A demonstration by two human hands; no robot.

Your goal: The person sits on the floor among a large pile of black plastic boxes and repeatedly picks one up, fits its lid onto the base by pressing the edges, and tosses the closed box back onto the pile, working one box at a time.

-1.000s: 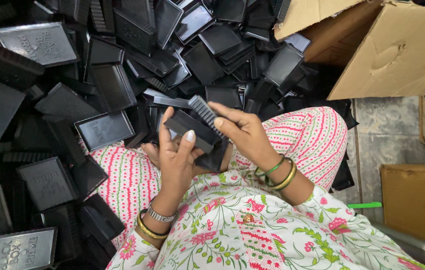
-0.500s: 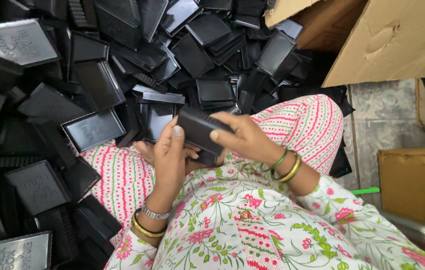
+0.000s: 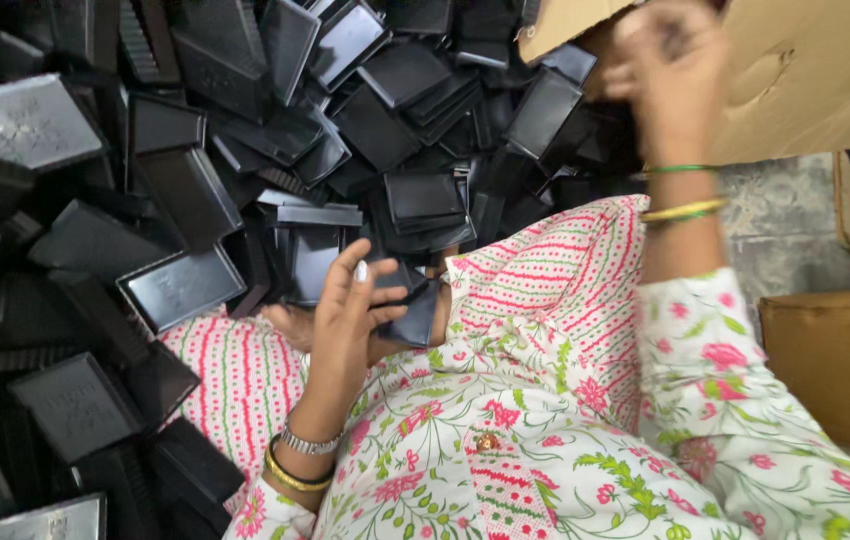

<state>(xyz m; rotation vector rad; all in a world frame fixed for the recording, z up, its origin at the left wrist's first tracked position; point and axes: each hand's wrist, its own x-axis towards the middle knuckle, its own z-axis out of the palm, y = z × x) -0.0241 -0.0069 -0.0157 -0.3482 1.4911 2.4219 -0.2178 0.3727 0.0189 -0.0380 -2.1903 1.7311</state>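
Hands apart, working over a lap in the head view. Left hand (image 3: 350,310) is low at centre, fingers curled closed around a small flat black plastic tray (image 3: 415,315) that rests just above the lap, against the striped pink-and-white trouser knee (image 3: 555,270). Thumb lies across the tray's near face; index finger is raised, its pale nail showing. Wrist carries a silver watch band and gold bangles (image 3: 300,458).

Right hand (image 3: 670,70) is lifted high toward the upper right, blurred, at the mouth of a large brown cardboard box (image 3: 825,70). Fingers look bunched, but the blur hides whether anything is in them; grip cannot be told. Green and yellow bangles (image 3: 685,190) sit on that wrist.

Pile of black rectangular plastic trays (image 3: 185,180) fills the floor from the left edge across the top, heaped at all angles, some face up with raised rims, some on edge. One shallow tray (image 3: 182,287) lies face up just left of the held tray, near the left knee. One greyer, shinier tray (image 3: 20,120) lies at the upper left.

Second brown cardboard box (image 3: 840,360) stands at the right edge, beside a strip of grey stone floor (image 3: 795,230). Floral white, pink and green tunic (image 3: 545,460) covers the lower centre.
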